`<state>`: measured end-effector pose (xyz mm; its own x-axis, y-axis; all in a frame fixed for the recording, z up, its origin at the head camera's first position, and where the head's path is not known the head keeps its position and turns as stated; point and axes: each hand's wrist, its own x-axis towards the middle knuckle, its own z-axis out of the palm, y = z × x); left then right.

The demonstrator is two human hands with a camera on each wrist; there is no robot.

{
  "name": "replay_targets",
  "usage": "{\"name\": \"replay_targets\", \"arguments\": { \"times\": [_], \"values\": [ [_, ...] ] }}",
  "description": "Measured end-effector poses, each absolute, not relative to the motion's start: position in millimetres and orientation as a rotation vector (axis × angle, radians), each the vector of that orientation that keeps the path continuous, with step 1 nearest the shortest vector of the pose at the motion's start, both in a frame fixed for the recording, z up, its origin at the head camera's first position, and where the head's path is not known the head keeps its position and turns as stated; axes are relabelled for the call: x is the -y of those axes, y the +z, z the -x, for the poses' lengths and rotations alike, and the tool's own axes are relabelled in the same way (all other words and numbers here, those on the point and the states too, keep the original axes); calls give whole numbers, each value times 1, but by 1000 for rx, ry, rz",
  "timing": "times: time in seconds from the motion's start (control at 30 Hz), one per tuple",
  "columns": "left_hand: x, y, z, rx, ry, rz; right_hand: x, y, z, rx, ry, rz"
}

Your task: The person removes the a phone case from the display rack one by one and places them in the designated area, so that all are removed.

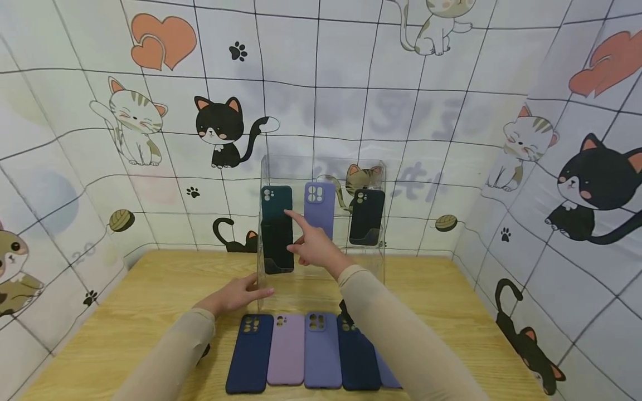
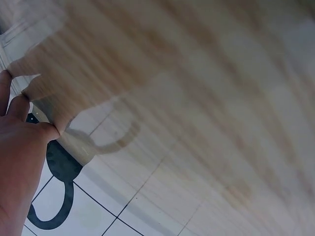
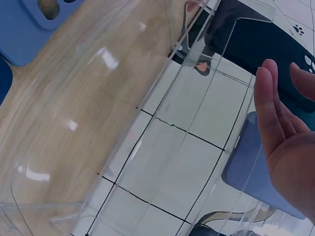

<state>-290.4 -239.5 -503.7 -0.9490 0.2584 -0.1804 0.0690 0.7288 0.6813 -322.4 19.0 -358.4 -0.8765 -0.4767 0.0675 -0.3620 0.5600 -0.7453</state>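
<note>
A clear acrylic display stand [image 1: 322, 164] stands upright at the back of the table, holding three phone cases. My right hand [image 1: 315, 245] reaches in front of it, index finger extended to the right edge of the dark teal phone case [image 1: 277, 234] in the left slot. In the right wrist view that hand's other fingers look loosely bent, gripping nothing. Beside this case stand a purple phone case [image 1: 319, 203] in the middle and a black phone case [image 1: 366, 217] on the right. My left hand [image 1: 233, 296] rests its fingertips against the stand's lower left side.
Nearer me on the wooden table [image 1: 165, 289] lies a row of phone cases: a navy case [image 1: 249, 356], a pink case [image 1: 286, 351], a purple case [image 1: 322, 356], a dark navy case [image 1: 357, 359] and another purple one partly under my right sleeve. A cat-patterned cloth [image 1: 165, 117] hangs behind.
</note>
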Motion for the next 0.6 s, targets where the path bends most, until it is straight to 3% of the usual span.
{"name": "replay_targets", "arguments": {
  "times": [0.6],
  "values": [
    [240,-502,288,-2679,1026,-253,-18,-400,323,-2731,-1318,768]
  ]
}}
